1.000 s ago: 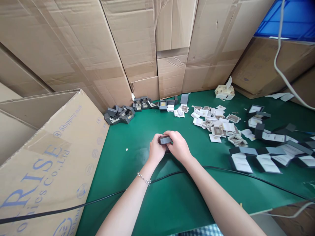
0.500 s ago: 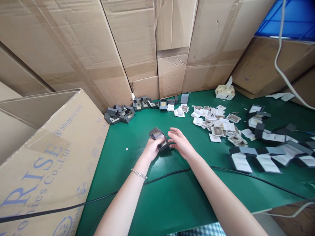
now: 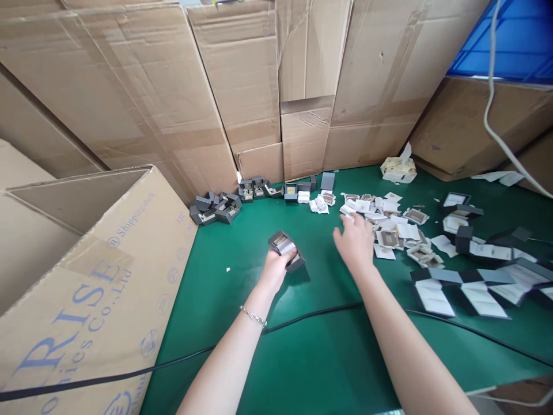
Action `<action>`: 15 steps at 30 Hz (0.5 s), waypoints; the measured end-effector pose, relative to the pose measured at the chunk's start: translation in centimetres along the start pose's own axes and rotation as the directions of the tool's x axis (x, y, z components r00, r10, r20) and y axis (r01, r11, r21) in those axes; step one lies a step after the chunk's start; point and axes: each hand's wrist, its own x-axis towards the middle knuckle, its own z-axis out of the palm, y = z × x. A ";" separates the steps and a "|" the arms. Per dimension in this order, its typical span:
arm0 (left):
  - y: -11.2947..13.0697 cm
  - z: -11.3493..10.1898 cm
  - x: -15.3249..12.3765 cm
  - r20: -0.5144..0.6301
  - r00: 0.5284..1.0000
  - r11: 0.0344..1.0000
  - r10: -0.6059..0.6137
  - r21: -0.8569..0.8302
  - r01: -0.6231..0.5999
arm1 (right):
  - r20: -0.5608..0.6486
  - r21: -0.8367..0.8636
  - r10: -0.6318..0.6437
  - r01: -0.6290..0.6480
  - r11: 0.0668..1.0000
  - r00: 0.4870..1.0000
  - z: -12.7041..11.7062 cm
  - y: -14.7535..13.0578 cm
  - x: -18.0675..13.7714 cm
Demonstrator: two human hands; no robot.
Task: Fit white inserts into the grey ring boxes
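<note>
My left hand grips a small dark grey hinged box, its lid raised, with the thumb inside. A pale lining shows in the lid. To the right, my right hand reaches over the near left edge of a heap of white paper packets and beige inserts. Its thumb and fingers are apart, and the fingertips overlap a white piece at the heap's edge. I cannot tell whether they touch it. Both hands are above the green table.
Several dark grey boxes stand along the cardboard wall. More opened boxes with white papers lie at the right. A printed carton fills the left. A black cable crosses the table. A tissue pack sits at the back.
My right hand has left the grey box and moved right to the heap of white packets. My left hand still holds the box. The view has tilted up slightly.
</note>
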 end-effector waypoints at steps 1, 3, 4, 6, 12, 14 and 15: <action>0.1 0.0 0.0 -0.052 0.999 1.000 -0.014 -0.023 0.012 | -0.026 -0.095 0.057 -0.059 0.994 0.998 -0.1 0.6 0.6; 0.1 0.1 0.1 -0.131 0.990 0.998 -0.045 -0.053 0.038 | -0.029 -0.222 0.162 -0.164 0.961 0.986 0.0 1.6 1.7; 0.1 0.1 0.2 -0.146 0.988 0.997 -0.051 -0.059 0.043 | -0.006 -0.261 0.206 -0.200 0.944 0.979 0.2 2.1 2.2; 0.0 0.1 0.2 -0.132 0.991 0.998 -0.037 -0.055 0.029 | 0.043 -0.315 0.274 -0.247 0.917 0.961 0.8 2.9 3.1; -0.3 0.2 0.2 -0.094 0.996 0.999 -0.005 -0.048 0.000 | 0.071 -0.321 0.322 -0.285 0.903 0.944 1.4 3.2 4.7; -0.2 0.2 0.2 -0.093 0.996 0.999 -0.009 -0.041 0.005 | 0.112 -0.296 0.276 -0.233 0.926 0.955 1.3 2.9 4.7; -0.2 0.2 0.2 -0.088 0.996 0.999 -0.008 -0.040 0.004 | 0.147 -0.283 0.244 -0.195 0.939 0.959 1.3 2.9 4.6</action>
